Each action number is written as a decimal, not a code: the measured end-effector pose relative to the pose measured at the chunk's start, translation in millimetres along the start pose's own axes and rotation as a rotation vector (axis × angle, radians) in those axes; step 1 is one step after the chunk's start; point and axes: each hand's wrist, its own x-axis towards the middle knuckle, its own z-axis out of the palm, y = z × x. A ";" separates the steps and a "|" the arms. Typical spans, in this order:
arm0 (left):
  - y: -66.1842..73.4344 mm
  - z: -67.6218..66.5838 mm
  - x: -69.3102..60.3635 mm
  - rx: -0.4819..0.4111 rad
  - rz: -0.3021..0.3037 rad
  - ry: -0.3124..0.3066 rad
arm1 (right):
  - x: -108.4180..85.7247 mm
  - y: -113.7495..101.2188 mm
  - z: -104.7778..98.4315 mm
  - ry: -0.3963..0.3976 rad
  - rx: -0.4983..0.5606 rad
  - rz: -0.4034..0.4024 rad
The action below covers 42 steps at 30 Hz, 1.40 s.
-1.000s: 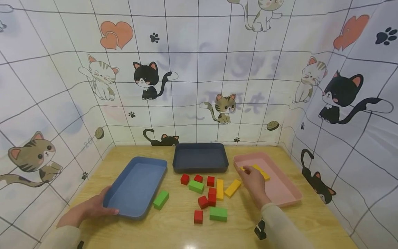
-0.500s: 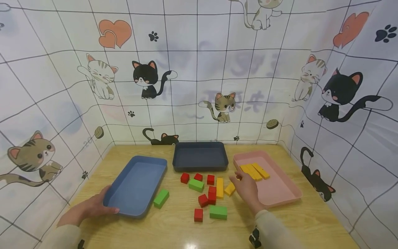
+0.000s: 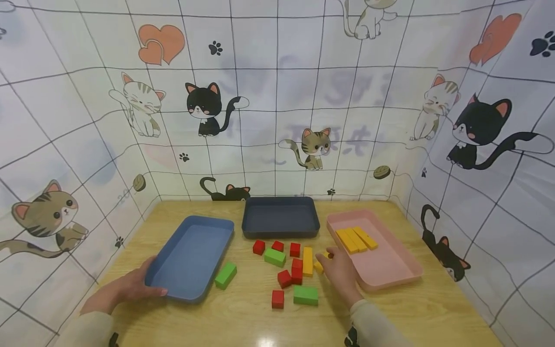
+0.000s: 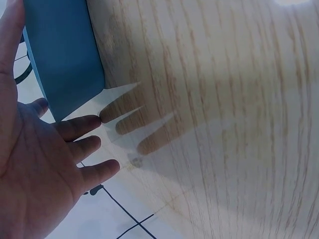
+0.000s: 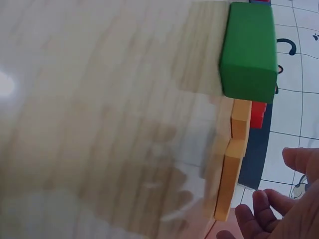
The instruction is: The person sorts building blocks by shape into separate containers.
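My left hand [image 3: 136,285] rests against the near left corner of the blue tray [image 3: 195,255], thumb along its front edge. In the left wrist view its fingers are extended and spread beside the tray wall [image 4: 65,55]. My right hand [image 3: 340,274] hovers over a yellow block [image 3: 318,268] left of the pink tray [image 3: 386,265], partly covering it. The right wrist view has thumb and fingers parted, with a gap between them and the nearer yellow block [image 5: 229,181]. Another yellow block [image 3: 308,261] lies just left. Three yellow blocks [image 3: 356,239] lie side by side in the pink tray.
A dark navy tray [image 3: 281,221] stands at the back. Several red cubes [image 3: 278,299] and three green blocks [image 3: 305,295] are scattered between the trays, one green block [image 3: 226,275] near the blue tray. Cloth walls [image 3: 269,96] printed with cats enclose the table.
My right hand has drawn back from the pink tray, leaving a yellow block there, and moved left and down to the yellow block on the table. My left hand has stayed put.
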 end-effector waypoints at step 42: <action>0.5 -0.3 0.2 -0.038 -0.049 -0.025 | 3.5 6.2 8.8 -0.108 -0.317 0.067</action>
